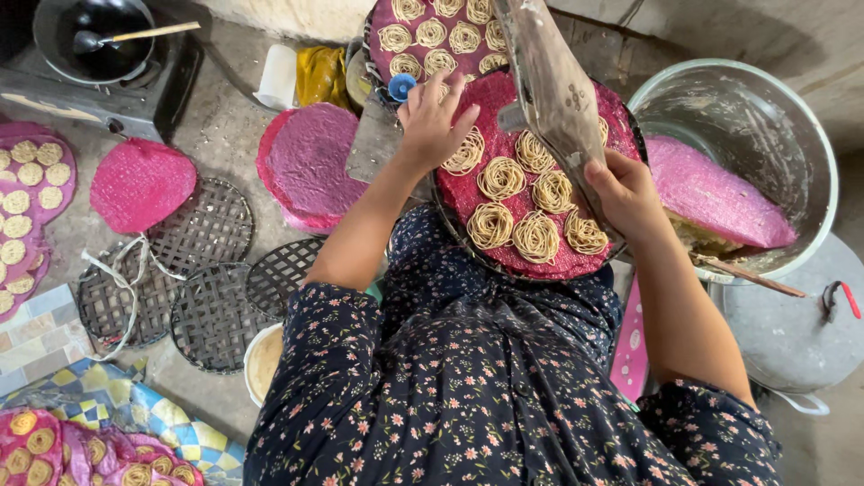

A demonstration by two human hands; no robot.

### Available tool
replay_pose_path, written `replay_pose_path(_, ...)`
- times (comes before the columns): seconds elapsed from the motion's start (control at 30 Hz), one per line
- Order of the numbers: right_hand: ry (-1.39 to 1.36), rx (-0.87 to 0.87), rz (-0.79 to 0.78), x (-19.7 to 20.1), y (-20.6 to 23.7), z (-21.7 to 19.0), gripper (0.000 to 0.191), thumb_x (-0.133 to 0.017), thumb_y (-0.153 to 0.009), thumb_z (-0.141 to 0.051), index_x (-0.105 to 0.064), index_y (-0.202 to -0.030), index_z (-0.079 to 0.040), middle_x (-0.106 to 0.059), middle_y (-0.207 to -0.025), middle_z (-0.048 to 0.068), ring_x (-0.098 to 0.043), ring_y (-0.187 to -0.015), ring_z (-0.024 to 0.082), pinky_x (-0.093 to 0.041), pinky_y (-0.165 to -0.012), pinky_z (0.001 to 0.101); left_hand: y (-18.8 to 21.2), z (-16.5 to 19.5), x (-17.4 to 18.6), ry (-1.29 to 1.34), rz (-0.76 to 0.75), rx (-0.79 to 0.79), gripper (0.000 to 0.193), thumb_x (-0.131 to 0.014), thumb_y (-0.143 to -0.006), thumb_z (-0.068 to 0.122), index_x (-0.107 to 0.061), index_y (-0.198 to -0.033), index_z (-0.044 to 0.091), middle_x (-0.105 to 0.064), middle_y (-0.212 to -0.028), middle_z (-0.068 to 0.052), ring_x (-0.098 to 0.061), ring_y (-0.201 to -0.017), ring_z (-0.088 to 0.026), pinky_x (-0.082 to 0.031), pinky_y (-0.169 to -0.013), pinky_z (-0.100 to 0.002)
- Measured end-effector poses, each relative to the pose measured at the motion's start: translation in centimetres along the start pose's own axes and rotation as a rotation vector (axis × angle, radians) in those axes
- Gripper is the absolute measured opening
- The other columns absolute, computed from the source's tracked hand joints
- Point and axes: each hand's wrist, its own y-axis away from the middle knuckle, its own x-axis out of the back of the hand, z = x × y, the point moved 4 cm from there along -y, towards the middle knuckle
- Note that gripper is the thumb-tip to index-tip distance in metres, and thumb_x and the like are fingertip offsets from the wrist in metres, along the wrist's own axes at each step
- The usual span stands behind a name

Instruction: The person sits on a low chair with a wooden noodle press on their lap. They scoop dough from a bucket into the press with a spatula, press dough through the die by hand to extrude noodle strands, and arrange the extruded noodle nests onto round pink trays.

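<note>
person sits over a round tray (540, 261) lined with a pink mat (490, 103), coils of noodle dough (501, 178) laid out in rows on it. right hand (625, 193) is closed around the lower end of a long worn press (553, 85) that tilts up and away across the tray's right side; fingers wrapped on it, firm hold. left hand (434, 121) rests spread and open on the tray's upper left edge, palm down on the mat, gripping nothing, seems to steady the tray. step in hand looks like squeezing out coils onto the mat, which is mostly filled; free space shows near the left edge by the left hand. next move likely calls for bringing the press tip over that bare patch and circling evenly. big metal bowl (814, 171) sits at right with another pink mat inside, second filled tray (432, 36) beyond, empty woven racks (211, 225) on the floor at left.
</note>
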Motion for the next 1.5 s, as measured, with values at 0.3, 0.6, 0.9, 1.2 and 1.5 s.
replay_pose_path(0.3,0.076,0.282,-0.1,-4.0,4.7,2.3,0.046,-0.045,-0.109,-0.016,-0.053,-0.15,0.003,-0.065,-0.131,0.013,-0.062,-0.122,0.019,-0.05,-0.105,0.0342,4.8,1.7,-3.3,0.763,0.136,-0.086,0.046,-0.088,-0.087,0.032,-0.072,-0.123,0.009,-0.08,-0.117,-0.008,-0.079,-0.106,-0.019,-0.065,-0.098,-0.036)
replay_pose_path(0.6,-0.427,-0.19,0.831,2.0,16.2,16.1,0.072,-0.055,-0.11,-0.034,-0.016,-0.168,-0.016,-0.049,-0.134,0.007,-0.052,-0.113,0.019,-0.049,-0.093,0.037,13.1,-3.6,4.7,1.131,0.424,0.137,0.045,-0.089,-0.088,0.027,-0.071,-0.124,0.008,-0.079,-0.114,-0.01,-0.078,-0.103,-0.02,-0.065,-0.097,-0.038)
replay_pose_path(0.9,-0.703,-0.16,0.43,-1.6,15.6,19.7,0.053,-0.043,-0.112,-0.052,-0.044,-0.15,-0.015,-0.064,-0.122,0.003,-0.06,-0.111,0.02,-0.052,-0.091,0.0464,13.3,-3.4,6.4,1.216,0.481,0.188,0.047,-0.088,-0.088,0.029,-0.069,-0.125,0.009,-0.079,-0.115,-0.01,-0.078,-0.104,-0.02,-0.065,-0.098,-0.038)
replay_pose_path(1.2,-0.454,-0.246,0.32,9.7,8.3,18.0,0.067,-0.031,-0.109,-0.058,-0.029,-0.165,-0.021,-0.052,-0.156,0.005,-0.06,-0.131,0.021,-0.051,-0.107,0.0424,14.2,-2.4,6.6,1.232,0.481,0.199,0.049,-0.088,-0.087,0.031,-0.068,-0.126,0.009,-0.078,-0.116,-0.01,-0.077,-0.105,-0.02,-0.065,-0.098,-0.038)
replay_pose_path(1.5,0.052,-0.343,0.361,14.8,1.4,17.9,0.05,-0.041,-0.116,-0.054,-0.049,-0.145,-0.014,-0.056,-0.113,0.009,-0.05,-0.093,0.017,-0.046,-0.084,0.036,14.6,-1.8,6.7,1.248,0.493,0.186,0.051,-0.087,-0.087,0.033,-0.067,-0.127,0.01,-0.077,-0.117,-0.01,-0.077,-0.106,-0.02,-0.064,-0.099,-0.037)
